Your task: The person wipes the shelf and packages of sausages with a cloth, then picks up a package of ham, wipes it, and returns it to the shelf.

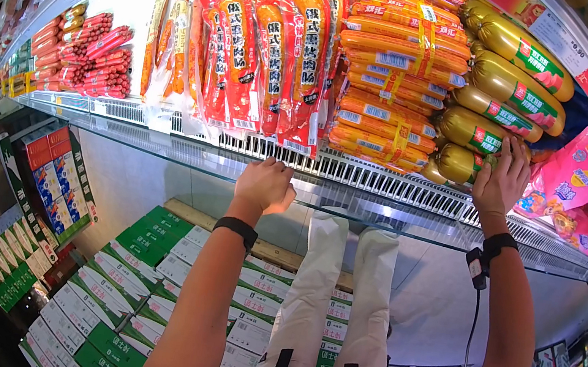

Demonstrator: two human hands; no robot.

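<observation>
My right hand (502, 178) reaches into the chilled shelf at the right, its fingers bent round the end of a gold-wrapped ham sausage (482, 136) in the lowest part of the stack. Its fingertips are partly hidden against the wrapper. My left hand (265, 185) is at the shelf's front, fingers curled over the edge of the clear glass panel (183, 153). Just behind it stand red packs of sausages (304, 70). Between the hands lies a pile of orange sausages (386, 113) bundled with yellow tape.
Pink bags (575, 182) lie right of the gold sausages. Small red sausage packs (91, 55) and long clear-bagged sausages (169, 25) are at the left. A white vent grille (357, 170) runs along the front. Green and white cartons (112, 285) are stacked below. A cable (472, 335) hangs from my right wrist.
</observation>
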